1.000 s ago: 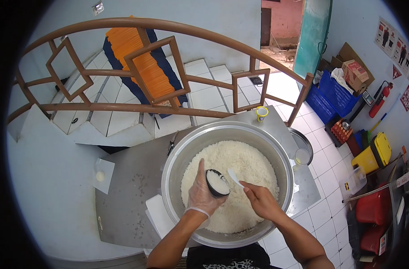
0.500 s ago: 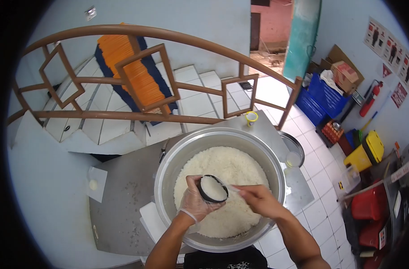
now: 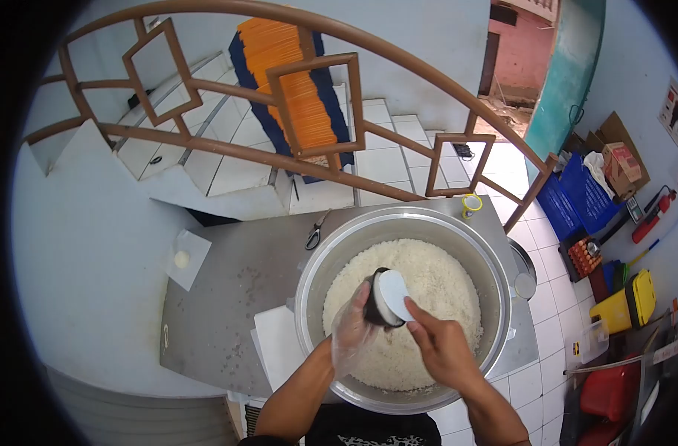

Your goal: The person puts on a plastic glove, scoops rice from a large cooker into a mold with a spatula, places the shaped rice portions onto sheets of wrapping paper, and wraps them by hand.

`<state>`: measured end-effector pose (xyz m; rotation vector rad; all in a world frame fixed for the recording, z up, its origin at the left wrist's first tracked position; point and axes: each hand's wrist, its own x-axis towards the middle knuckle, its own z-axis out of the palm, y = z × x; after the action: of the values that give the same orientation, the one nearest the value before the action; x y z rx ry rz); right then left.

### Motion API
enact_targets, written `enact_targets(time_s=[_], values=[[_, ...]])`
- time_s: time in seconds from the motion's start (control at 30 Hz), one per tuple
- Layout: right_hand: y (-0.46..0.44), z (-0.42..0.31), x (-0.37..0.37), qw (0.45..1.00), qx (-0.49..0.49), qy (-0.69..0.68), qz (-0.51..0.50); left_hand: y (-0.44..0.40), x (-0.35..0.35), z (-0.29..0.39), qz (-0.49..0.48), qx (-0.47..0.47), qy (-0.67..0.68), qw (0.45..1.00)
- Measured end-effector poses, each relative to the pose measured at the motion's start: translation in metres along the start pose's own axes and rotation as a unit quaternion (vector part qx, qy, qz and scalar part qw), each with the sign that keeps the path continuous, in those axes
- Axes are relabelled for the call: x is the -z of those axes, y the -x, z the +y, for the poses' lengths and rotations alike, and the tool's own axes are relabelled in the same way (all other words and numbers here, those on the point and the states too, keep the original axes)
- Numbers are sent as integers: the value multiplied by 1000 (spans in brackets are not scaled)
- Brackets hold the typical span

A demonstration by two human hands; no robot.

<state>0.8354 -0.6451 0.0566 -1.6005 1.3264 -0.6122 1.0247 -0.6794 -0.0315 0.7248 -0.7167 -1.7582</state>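
My left hand, in a clear plastic glove, is wrapped round a small black bowl and tilts it to the right. White rice fills the bowl's mouth, partly covered by a pale rice paddle lying against it. My right hand, bare, grips the paddle's handle. Both hands are above a large round metal pot, which holds a broad bed of cooked rice. The bowl's underside is hidden by my left hand.
Around the pot on the metal table are scissors, white sheets, a yellow-rimmed cup and a clear round container. A paper with a pale round lump lies at left. Behind runs a brown stair railing.
The paddle has come up onto the bowl's mouth, and the bowl has turned more sideways. My view has shifted, so the scene sits farther right.
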Motion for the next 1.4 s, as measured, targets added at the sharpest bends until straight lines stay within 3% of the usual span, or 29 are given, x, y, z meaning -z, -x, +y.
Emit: enact_targets(time_s=[0.03,0.13,0.2,0.3,0.33,0.37,0.4,0.5,0.53,0.6,0.63,0.67,0.7,0.77,0.83,0.9,0.93,0.97,1.0,1.03,1.07,1.13,1.2,1.27,1.4], values=[[-1,2,-8,999,-30,22,-16,3,9,-3,-11,-4,-8,1000],[-15,33,-27,991,110,-58,53,5,36,-6,-38,-22,-39,998],[-11,38,-34,988,102,-108,40,14,16,0,25,-31,1,999],[-6,1,-12,967,-40,-234,-92,39,18,23,77,-36,56,995],[-1,-3,-6,963,-3,-250,-99,55,22,32,102,-27,114,988],[5,-4,0,971,42,-222,-80,72,32,39,129,-25,174,976],[13,-1,6,975,87,-198,-60,88,86,35,-89,-69,263,958],[19,37,22,992,70,-107,22,143,149,62,33,-94,260,961],[11,64,18,993,83,-39,77,159,172,60,118,-95,131,980],[3,90,4,984,51,131,109,175,219,49,269,-78,-131,951],[1,94,-2,969,7,232,82,169,230,41,325,2,-295,899],[-1,95,-7,941,-38,332,56,160,238,29,366,84,-446,812],[0,93,-15,907,-6,418,57,142,227,28,332,161,-630,683],[3,85,-31,811,54,579,61,107,233,-10,284,266,-697,603],[-4,49,-43,878,55,447,162,86,251,-31,192,317,-731,573],[5,-1,-61,914,101,299,254,105,250,-3,248,254,-704,615],[17,-19,-76,907,132,292,273,121,250,21,275,221,-688,634],[32,-19,-103,930,194,200,237,141,260,52,291,199,-607,712],[43,-18,-134,941,252,108,198,164,282,67,317,157,-588,728],[42,-22,-167,914,337,196,111,186,296,92,330,148,-533,765],[31,-23,-218,952,301,58,7,202,310,115,323,118,-497,797],[1,6,-313,972,183,77,-128,228,350,136,346,77,-402,845],[-23,66,-401,957,178,213,-80,250,393,139,345,54,-338,874],[-35,98,-450,953,153,260,5,266,436,128,332,42,-306,891],[-32,133,-479,936,158,306,71,285,446,122,274,60,-185,942]])
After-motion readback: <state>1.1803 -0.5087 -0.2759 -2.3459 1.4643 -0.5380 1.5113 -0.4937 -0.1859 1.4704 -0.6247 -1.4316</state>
